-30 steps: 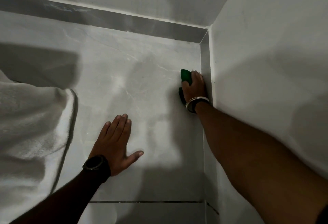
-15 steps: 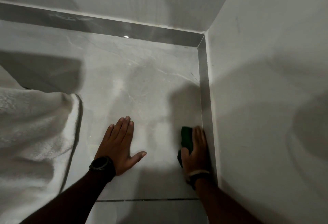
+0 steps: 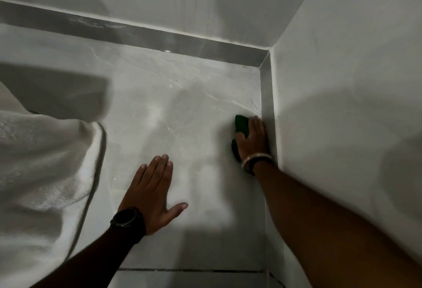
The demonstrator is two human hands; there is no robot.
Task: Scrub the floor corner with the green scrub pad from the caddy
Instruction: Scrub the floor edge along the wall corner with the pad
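Observation:
My right hand (image 3: 253, 139) presses the green scrub pad (image 3: 241, 124) flat onto the grey floor tile, right beside the dark skirting strip (image 3: 267, 105) along the right wall. Only the pad's far end and left edge show past my fingers. The floor corner (image 3: 265, 65) lies farther ahead of the pad. My left hand (image 3: 153, 193) rests flat on the floor, fingers spread, holding nothing; a black watch sits on its wrist. The caddy is out of view.
A white towel (image 3: 45, 169) lies bunched on the floor at the left. White walls (image 3: 342, 82) close the space at the back and right, with a grey skirting strip (image 3: 159, 36) along the back. A grout line (image 3: 194, 270) crosses the floor near me.
My right hand with the pad slid back toward me along the right skirting, then forward again toward the corner. My left hand stayed planted on the floor.

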